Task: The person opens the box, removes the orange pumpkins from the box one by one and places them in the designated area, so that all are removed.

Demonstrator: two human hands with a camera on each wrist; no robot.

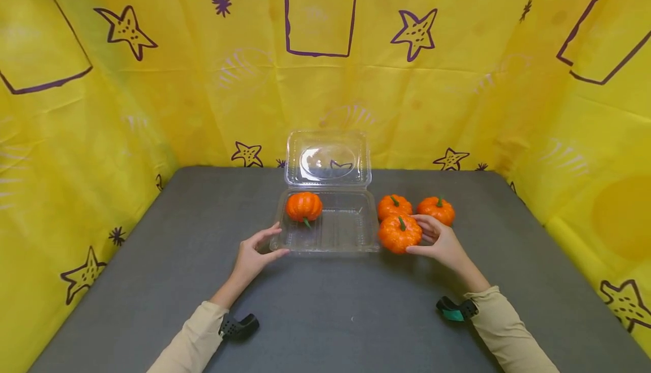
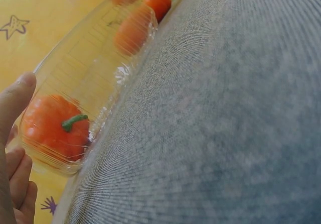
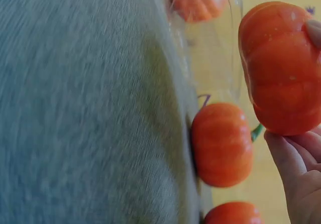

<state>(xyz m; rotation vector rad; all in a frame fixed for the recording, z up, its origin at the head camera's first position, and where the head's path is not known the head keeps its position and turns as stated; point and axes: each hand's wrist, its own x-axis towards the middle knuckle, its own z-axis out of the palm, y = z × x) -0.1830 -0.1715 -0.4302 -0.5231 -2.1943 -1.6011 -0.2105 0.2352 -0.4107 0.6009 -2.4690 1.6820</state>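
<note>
A clear plastic clamshell container lies with its lid raised at the back. One orange toy pumpkin sits in its left half, stem toward the front. My left hand holds the container's front left corner, thumb at the front rim and fingers at the left side. To the right of the container, my right hand grips another toy pumpkin between thumb and fingers. In the right wrist view this held pumpkin is raised off the table, its stem hidden.
Two more toy pumpkins, one nearer the container and one farther right, rest on the grey table behind the held one. Yellow cloth with drawn stars closes off the back and both sides.
</note>
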